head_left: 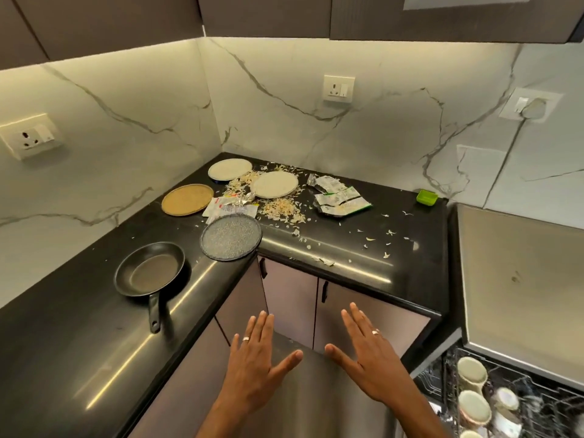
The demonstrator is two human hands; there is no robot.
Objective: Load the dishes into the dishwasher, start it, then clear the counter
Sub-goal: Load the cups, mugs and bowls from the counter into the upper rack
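Observation:
My left hand (256,358) and my right hand (369,358) hover flat, fingers straight, palms down, in front of the corner cabinets and hold nothing. On the black counter (79,327) lie a black frying pan (148,273), a grey speckled plate (231,237) overhanging the inner corner edge, a tan plate (187,199) and two white plates (230,169) (275,184). At the lower right the dishwasher rack (537,393) is pulled out with several cups (472,374) in it.
Garlic peels (281,208) and torn wrappers (339,197) litter the counter's back corner. A small green container (426,197) sits at the counter's right end. Wall sockets (30,139) (338,88) are set in the marble backsplash. Cabinet doors (290,298) stand below the counter.

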